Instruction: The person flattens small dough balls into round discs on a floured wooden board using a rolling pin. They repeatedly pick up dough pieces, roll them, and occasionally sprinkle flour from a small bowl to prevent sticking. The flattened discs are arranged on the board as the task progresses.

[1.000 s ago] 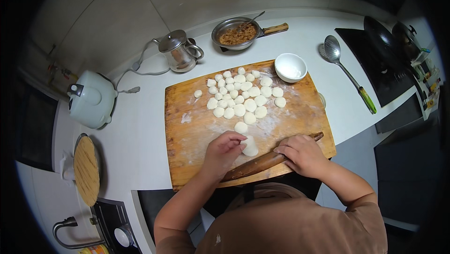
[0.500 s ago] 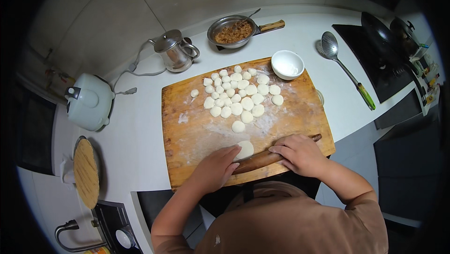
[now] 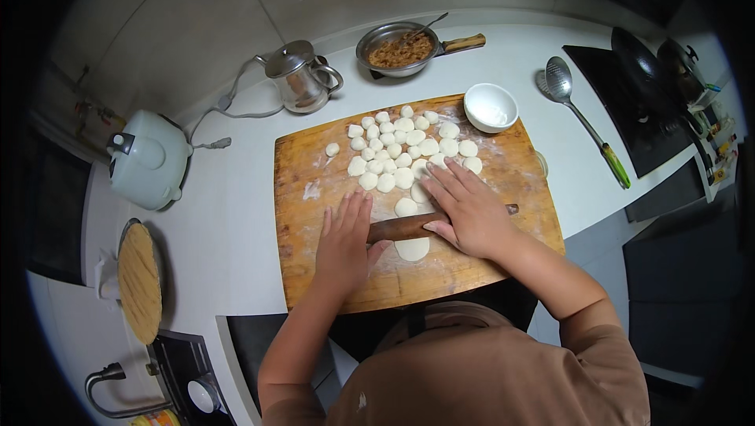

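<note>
A dark brown rolling pin (image 3: 401, 228) lies crosswise over a flattened round of dough (image 3: 412, 251) on the floured wooden board (image 3: 305, 253). My left hand (image 3: 341, 241) rests on the pin's left end with its fingers stretched out flat. My right hand (image 3: 473, 210) lies open over the right part, its fingers pointing away from me and the pin's tip (image 3: 513, 208) sticking out beyond. Just past the pin sits a small dough disc (image 3: 406, 207). Farther back is a cluster of dough pieces (image 3: 389, 143), some partly covered by my right fingers.
A white bowl (image 3: 491, 108) stands on the board's far right corner. Behind it are a pan of brown filling (image 3: 399, 50) and a metal kettle (image 3: 303, 80). A slotted ladle (image 3: 578, 115) lies right, by the black stove (image 3: 609, 108). A pale green cooker (image 3: 149, 159) stands left.
Both hands have moved away from me with the rolling pin, which now crosses the flattened dough instead of lying nearer than it. Their fingers have straightened out.
</note>
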`<move>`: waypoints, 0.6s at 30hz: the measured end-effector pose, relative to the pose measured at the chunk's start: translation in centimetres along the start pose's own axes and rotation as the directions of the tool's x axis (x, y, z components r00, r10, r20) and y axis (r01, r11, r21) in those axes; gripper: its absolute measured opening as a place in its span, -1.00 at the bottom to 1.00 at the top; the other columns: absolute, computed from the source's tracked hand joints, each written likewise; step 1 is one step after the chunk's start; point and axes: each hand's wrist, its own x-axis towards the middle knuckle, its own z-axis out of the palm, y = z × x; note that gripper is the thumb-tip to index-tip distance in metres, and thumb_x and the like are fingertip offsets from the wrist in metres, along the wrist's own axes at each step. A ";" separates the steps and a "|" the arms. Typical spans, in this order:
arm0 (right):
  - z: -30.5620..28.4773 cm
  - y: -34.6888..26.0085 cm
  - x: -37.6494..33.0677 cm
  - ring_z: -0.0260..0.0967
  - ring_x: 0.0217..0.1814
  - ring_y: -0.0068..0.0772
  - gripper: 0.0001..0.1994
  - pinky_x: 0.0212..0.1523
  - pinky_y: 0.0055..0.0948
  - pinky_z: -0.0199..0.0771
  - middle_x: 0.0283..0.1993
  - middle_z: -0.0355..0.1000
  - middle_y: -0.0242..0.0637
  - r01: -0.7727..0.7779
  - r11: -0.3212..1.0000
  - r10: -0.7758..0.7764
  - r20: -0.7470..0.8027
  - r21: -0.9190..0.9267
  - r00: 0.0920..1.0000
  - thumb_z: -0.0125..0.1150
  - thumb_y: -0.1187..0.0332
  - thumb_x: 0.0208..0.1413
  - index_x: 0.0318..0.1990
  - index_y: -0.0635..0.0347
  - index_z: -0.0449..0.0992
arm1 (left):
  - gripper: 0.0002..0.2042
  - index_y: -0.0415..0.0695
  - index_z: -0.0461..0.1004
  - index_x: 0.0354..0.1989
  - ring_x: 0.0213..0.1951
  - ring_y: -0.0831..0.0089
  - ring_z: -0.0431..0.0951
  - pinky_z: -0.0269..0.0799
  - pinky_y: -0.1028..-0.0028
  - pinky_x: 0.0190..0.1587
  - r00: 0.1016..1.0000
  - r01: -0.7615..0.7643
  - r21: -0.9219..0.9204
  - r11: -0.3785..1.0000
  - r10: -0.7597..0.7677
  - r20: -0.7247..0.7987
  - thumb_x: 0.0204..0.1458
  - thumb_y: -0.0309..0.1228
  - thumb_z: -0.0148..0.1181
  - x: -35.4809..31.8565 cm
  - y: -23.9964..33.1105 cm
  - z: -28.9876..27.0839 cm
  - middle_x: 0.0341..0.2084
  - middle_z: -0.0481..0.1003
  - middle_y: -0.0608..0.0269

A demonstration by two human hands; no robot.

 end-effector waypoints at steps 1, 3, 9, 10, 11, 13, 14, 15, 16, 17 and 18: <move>0.1 0.2 -0.2 0.04 0.51 0.05 -0.30 0.46 -0.08 0.07 0.44 0.17 -0.02 -0.015 0.999 0.014 0.031 0.032 0.999 0.13 -0.05 0.19 0.38 0.19 0.25 | -0.17 -0.25 0.03 0.43 0.44 -0.09 0.04 -0.13 -0.09 0.44 1.000 -0.007 -0.012 1.000 0.007 0.005 0.04 -0.21 0.29 0.0 0.0 -0.1 0.43 0.06 -0.11; -0.3 0.0 -2.1 0.03 0.52 0.06 -0.27 0.46 -0.05 0.05 0.45 0.16 -0.04 0.029 0.994 -0.041 0.110 0.110 0.993 0.12 -0.07 0.19 0.41 0.19 0.21 | -0.14 -0.27 0.03 0.43 0.44 -0.14 0.03 -0.13 -0.10 0.44 0.996 -0.020 -0.042 0.999 0.023 0.081 0.02 -0.17 0.32 -0.7 0.2 -0.3 0.42 0.06 -0.15; -1.8 -1.5 -4.7 -0.01 0.55 0.01 -0.22 0.46 -0.01 0.04 0.49 0.11 -0.12 0.143 0.982 -0.172 0.271 0.125 0.947 0.12 -0.11 0.18 0.44 0.12 0.14 | -0.14 -0.33 0.03 0.41 0.44 -0.17 0.01 -0.14 -0.11 0.44 0.969 0.033 -0.117 0.993 -0.004 0.246 0.02 -0.12 0.30 -6.5 1.6 -0.6 0.42 0.03 -0.22; -1.3 -1.2 -3.2 -0.01 0.55 0.00 -0.23 0.46 -0.01 0.04 0.49 0.11 -0.13 0.152 0.982 -0.174 0.239 0.108 0.955 0.12 -0.11 0.18 0.44 0.12 0.15 | -0.14 -0.32 0.02 0.41 0.45 -0.15 0.01 -0.14 -0.11 0.44 0.981 0.050 -0.111 0.993 -0.028 0.190 0.03 -0.14 0.29 -6.5 0.8 0.1 0.43 0.03 -0.21; -0.8 -1.0 -1.7 -0.02 0.55 -0.01 -0.24 0.46 -0.01 0.04 0.49 0.10 -0.14 0.161 0.983 -0.177 0.207 0.091 0.962 0.12 -0.10 0.18 0.44 0.11 0.16 | -0.15 -0.32 0.01 0.42 0.45 -0.13 0.01 -0.14 -0.10 0.44 0.989 0.059 -0.099 0.993 -0.045 0.139 0.04 -0.15 0.28 -6.2 0.2 0.6 0.43 0.03 -0.19; 0.1 -0.2 1.0 0.00 0.55 -0.01 -0.26 0.46 0.00 0.05 0.49 0.11 -0.14 0.130 0.987 -0.143 0.142 0.097 0.979 0.12 -0.08 0.19 0.43 0.12 0.17 | -0.17 -0.30 0.00 0.43 0.46 -0.10 0.01 -0.14 -0.10 0.44 0.997 0.070 -0.070 0.995 -0.068 0.038 0.06 -0.18 0.26 -5.0 -1.0 0.9 0.43 0.03 -0.16; 0.4 0.1 1.8 0.00 0.54 -0.01 -0.26 0.45 0.00 0.05 0.49 0.11 -0.13 0.112 0.989 -0.123 0.108 0.100 0.987 0.13 -0.08 0.19 0.42 0.12 0.17 | -0.19 -0.31 0.02 0.42 0.45 -0.08 0.02 -0.12 -0.08 0.44 0.997 0.070 -0.047 0.996 -0.069 0.024 0.07 -0.17 0.26 -4.6 -0.9 0.5 0.43 0.05 -0.15; 1.0 0.4 2.1 0.01 0.54 0.00 -0.27 0.46 -0.01 0.06 0.49 0.11 -0.13 0.110 0.991 -0.118 0.099 0.080 0.988 0.13 -0.06 0.19 0.42 0.13 0.18 | -0.20 -0.32 0.04 0.41 0.45 -0.06 0.03 -0.11 -0.07 0.44 0.997 0.072 -0.028 0.997 -0.072 0.012 0.09 -0.17 0.25 -4.2 -0.9 0.3 0.42 0.06 -0.14; 0.9 0.4 1.9 0.01 0.53 0.00 -0.28 0.45 -0.02 0.07 0.48 0.12 -0.13 0.109 0.988 -0.118 0.092 0.106 0.989 0.15 -0.05 0.18 0.41 0.13 0.19 | -0.22 -0.32 0.06 0.40 0.45 -0.04 0.05 -0.09 -0.06 0.44 0.997 0.076 -0.006 0.997 -0.076 -0.002 0.10 -0.17 0.24 -3.9 -0.9 0.0 0.41 0.08 -0.14; 0.8 0.4 1.2 0.02 0.53 0.01 -0.28 0.45 -0.03 0.07 0.48 0.13 -0.12 0.106 0.986 -0.118 0.084 0.132 0.989 0.17 -0.03 0.17 0.40 0.14 0.20 | -0.24 -0.33 0.08 0.38 0.43 -0.04 0.08 -0.08 -0.05 0.44 0.997 0.072 0.002 0.997 -0.072 0.016 0.10 -0.16 0.24 -4.1 -0.6 -0.5 0.39 0.12 -0.14; 0.8 0.4 0.3 0.03 0.52 0.01 -0.28 0.45 -0.04 0.08 0.47 0.14 -0.12 0.102 0.982 -0.116 0.080 0.158 0.990 0.20 -0.01 0.15 0.40 0.14 0.21 | -0.25 -0.32 0.10 0.38 0.42 -0.04 0.10 -0.07 -0.05 0.44 0.997 0.067 -0.036 0.997 -0.065 0.051 0.11 -0.18 0.23 -4.4 -0.1 -1.0 0.37 0.15 -0.14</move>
